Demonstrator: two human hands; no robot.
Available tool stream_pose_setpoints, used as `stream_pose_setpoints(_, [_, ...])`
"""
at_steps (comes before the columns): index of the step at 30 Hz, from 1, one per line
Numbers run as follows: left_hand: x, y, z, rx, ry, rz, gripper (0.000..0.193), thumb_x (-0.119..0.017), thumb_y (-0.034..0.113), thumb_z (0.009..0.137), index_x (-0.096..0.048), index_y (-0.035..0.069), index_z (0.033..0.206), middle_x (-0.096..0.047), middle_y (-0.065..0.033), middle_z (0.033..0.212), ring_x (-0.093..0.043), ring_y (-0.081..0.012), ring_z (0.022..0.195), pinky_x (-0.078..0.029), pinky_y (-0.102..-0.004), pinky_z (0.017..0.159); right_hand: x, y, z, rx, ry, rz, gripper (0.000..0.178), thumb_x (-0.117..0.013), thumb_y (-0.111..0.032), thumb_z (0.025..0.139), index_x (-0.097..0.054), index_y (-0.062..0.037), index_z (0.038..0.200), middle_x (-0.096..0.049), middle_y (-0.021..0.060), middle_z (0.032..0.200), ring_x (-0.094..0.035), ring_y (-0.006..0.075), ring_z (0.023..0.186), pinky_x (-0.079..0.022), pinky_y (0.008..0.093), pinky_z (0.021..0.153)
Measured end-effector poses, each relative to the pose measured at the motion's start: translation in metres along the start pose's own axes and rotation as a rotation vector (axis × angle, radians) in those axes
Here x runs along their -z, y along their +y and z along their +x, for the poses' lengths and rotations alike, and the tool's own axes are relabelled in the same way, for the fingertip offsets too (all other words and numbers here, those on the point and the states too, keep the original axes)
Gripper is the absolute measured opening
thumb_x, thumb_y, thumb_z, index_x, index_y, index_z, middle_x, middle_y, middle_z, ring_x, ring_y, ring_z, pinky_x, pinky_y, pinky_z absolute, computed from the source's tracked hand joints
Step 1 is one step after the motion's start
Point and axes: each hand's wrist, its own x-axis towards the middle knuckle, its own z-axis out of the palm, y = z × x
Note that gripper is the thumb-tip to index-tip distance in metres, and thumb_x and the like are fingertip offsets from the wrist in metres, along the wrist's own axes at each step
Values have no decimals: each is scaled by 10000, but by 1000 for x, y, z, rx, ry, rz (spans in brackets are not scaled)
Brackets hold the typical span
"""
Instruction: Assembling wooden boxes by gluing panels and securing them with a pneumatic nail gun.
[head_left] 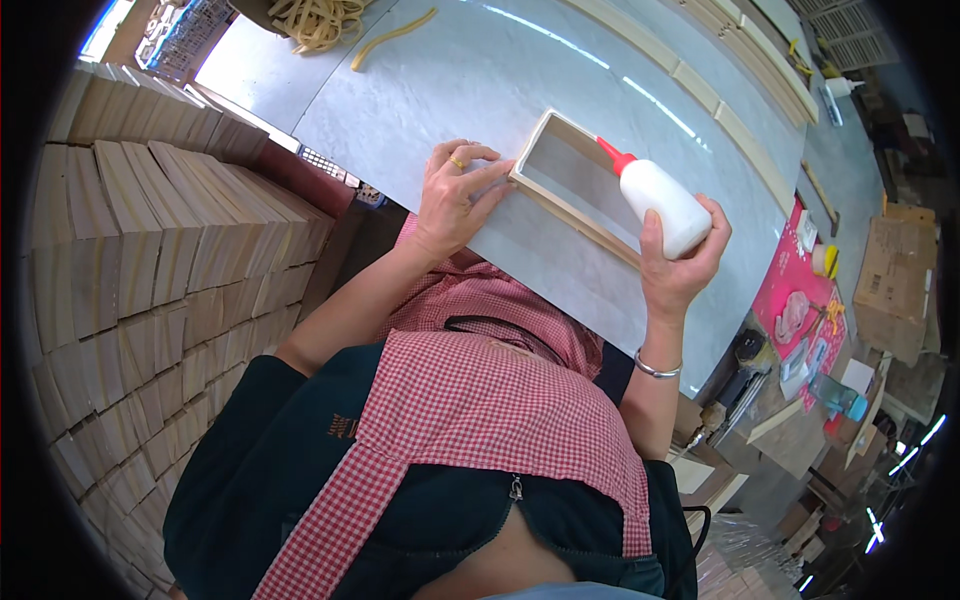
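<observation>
Left hand: the left hand (455, 195) lay at about 12 o'clock from the picture's middle, fingers bent and pressed on the near corner of the wooden box frame (580, 185); a ring showed on one finger.
Right hand: the right hand (680, 255), at 2 o'clock from the middle, was closed around the body of the white glue bottle (660, 205); a metal bracelet (655, 368) sat on its wrist.
Glue bottle: its red nozzle pointed to 10 o'clock, the tip at the frame's inner wall.
Box frame: an open rectangle of pale wood, it rested on the grey worktable (480, 80), between the two hands.
Table top: yellow rubber bands (320, 20) lay at 11 o'clock, long wooden strips (720, 100) at 1 o'clock.
Left side: stacked wooden panels (150, 250) filled 9 o'clock.
</observation>
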Motion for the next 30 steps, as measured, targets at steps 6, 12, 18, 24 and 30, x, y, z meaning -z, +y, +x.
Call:
stream_pose_setpoints(6, [1,2,1,-9,11,9,282,-763,112,836,-790,160,1113,-659,-46,1156,-503,-284,1160,-434,-414,1017,31,11,-15,-50,68,-69,573,-802,-209,821,-497,-48,1278,-600,137,1155,-623,280,946,-544,361,786])
stream_pose_setpoints(12, [-1,0,1,-12,16,9,292,-764,108,827,-790,161,1113,-662,-43,1153,-510,-278,1140,-444,-399,1001,63,18,-30,-143,112,-135,538,-794,-185,839,-518,-46,1280,-589,148,1224,-606,298,1061,-528,387,913])
stream_pose_setpoints(18, [-2,-4,1,-32,13,15,292,-773,111,824,-790,154,1112,-663,-37,1153,-508,-271,1134,-460,-379,975,91,31,-43,-168,172,-217,532,-792,-175,837,-523,-43,1276,-593,149,1217,-602,295,1063,-518,394,931])
stream_pose_setpoints(24, [-2,-2,2,-25,12,12,278,-773,124,836,-791,154,1111,-663,-30,1160,-507,-264,1132,-465,-369,965,112,38,-53,-197,231,-279,520,-792,-163,830,-531,-39,1262,-600,148,1205,-600,294,1061,-513,399,934])
stream_pose_setpoints(30, [-2,-2,0,-13,-5,28,265,-766,130,850,-792,156,1112,-662,-29,1167,-501,-262,1139,-469,-369,958,123,42,-58,-207,249,-306,510,-788,-150,825,-536,-40,1254,-602,147,1199,-598,288,1053,-509,397,933])
